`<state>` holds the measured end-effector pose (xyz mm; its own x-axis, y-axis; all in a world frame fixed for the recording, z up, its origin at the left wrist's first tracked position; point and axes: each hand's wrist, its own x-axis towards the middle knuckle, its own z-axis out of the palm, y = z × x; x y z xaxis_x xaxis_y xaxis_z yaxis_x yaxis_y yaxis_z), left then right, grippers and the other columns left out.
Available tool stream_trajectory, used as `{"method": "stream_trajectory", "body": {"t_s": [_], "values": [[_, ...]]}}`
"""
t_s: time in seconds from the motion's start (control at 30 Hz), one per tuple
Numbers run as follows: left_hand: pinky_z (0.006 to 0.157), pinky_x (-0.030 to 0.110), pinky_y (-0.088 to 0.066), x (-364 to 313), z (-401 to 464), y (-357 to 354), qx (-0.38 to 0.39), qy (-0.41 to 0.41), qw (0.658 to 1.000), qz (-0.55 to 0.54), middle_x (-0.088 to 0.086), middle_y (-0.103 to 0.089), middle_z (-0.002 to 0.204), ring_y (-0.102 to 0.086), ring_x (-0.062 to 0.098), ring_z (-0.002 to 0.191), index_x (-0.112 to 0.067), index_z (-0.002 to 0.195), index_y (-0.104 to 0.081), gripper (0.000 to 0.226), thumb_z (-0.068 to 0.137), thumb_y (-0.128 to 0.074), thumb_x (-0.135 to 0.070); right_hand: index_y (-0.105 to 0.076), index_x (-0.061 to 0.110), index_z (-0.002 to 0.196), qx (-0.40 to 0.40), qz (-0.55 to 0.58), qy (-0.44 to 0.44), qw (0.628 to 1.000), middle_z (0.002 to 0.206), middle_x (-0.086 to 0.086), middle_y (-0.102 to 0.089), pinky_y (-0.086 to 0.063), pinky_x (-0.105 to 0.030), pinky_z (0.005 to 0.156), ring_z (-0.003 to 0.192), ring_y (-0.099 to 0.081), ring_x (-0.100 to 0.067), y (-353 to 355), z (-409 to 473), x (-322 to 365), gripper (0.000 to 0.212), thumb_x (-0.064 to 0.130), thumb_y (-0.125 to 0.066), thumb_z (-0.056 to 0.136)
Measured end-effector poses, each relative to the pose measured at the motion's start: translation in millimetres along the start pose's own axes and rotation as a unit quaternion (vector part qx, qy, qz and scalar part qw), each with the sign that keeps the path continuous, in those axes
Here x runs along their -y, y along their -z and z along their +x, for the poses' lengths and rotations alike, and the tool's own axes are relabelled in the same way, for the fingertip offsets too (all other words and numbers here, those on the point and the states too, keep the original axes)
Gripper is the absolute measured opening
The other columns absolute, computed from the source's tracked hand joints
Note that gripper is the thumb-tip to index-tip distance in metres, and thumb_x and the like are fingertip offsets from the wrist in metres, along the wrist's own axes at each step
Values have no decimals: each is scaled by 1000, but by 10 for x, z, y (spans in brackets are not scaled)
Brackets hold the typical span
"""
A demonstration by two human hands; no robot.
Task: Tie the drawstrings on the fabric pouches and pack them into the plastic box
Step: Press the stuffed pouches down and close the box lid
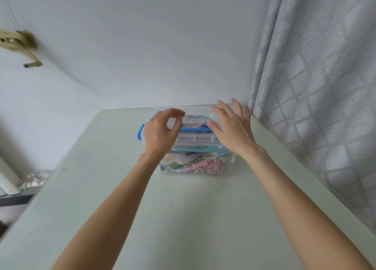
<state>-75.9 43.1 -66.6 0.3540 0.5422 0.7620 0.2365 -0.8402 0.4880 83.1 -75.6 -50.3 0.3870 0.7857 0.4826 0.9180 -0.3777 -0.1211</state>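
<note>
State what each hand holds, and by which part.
Neither hand clearly holds anything. Left hand curls loosely and right hand spreads open, both over the plastic box.

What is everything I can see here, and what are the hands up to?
plastic box: one, clear, on the table near the wall, lid on it
lid: one, clear with blue handle and blue clip
fabric pouches: several, pink, green and pale blue prints, inside the box
table: one, pale green, fills the lower view
curtain: one, grey with a diamond pattern, at the right
bracket with crank: one, brass-coloured, on the left wall
left hand: one, fingers curled at the lid's left end; grip unclear
right hand: one, fingers straight, over the lid's right side
</note>
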Motion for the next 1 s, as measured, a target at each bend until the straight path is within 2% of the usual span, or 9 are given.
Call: {"method": "stream_trajectory", "body": {"t_s": [0.07,0.13,0.23,0.33,0.43,0.57,0.67,0.8,1.0], "values": [[89,38,-47,117,-52,147,-83,51,995,-29,-18,-66,100,-58,9,99,-25,99,-66,20,84,-53,-25,-32,36,142,73,0,86,994,156,9,-17,6,-58,113,145,0,-24,18,71,280,57,63,-24,92],[99,38,-39,315,-90,275,-71,162,984,-29,-10,-59,120,-48,14,115,-27,117,-57,37,80,-61,-28,-24,43,143,164,4,113,980,157,10,-13,6,-62,112,145,0,-27,-43,136,467,67,74,-23,84],[101,32,-34,536,-108,438,76,422,881,-198,5,-41,141,-42,21,127,-24,142,-29,82,75,-74,-35,-25,42,143,202,-34,138,969,155,8,-20,-12,-56,113,142,-17,-28,-174,156,505,74,78,-31,79],[97,33,-42,593,-116,452,114,475,814,-313,11,-49,135,-56,23,110,-11,146,-22,87,77,-73,-28,-36,35,140,148,-38,169,974,150,7,-33,-31,-43,108,136,-31,-23,-229,129,447,72,75,-38,79],[97,31,-44,619,-57,381,40,461,827,-320,10,-56,130,-59,22,110,-6,143,-30,88,70,-77,-16,-38,35,139,141,-25,175,974,150,9,-33,-33,-41,106,136,-32,-20,-243,144,411,72,75,-37,79],[73,13,-43,563,-60,295,63,393,891,-219,-2,-62,119,-58,9,96,-12,130,-54,53,79,-68,-17,-36,38,139,151,-14,183,971,151,12,-30,-31,-41,108,138,-28,-15,-238,191,276,75,79,-34,76],[64,9,-40,526,-50,250,69,356,919,-152,-8,-62,97,-58,6,85,-19,127,-59,46,81,-63,-21,-37,39,138,151,-11,185,971,151,12,-30,-32,-41,108,138,-28,-14,-242,236,202,77,80,-33,74],[66,15,-40,571,0,199,75,358,921,-133,-6,-61,98,-57,10,89,-22,130,-56,46,83,-60,-24,-42,35,136,144,-9,181,973,146,9,-35,-34,-43,106,133,-30,-16,-323,310,214,74,78,-37,76],[88,34,-48,635,66,105,46,352,929,-105,-3,-63,117,-58,15,103,-22,125,-57,43,83,-60,-30,-60,20,119,24,2,236,971,102,3,-56,-38,-33,94,96,-50,-18,-415,392,179,79,80,-30,77]]}}
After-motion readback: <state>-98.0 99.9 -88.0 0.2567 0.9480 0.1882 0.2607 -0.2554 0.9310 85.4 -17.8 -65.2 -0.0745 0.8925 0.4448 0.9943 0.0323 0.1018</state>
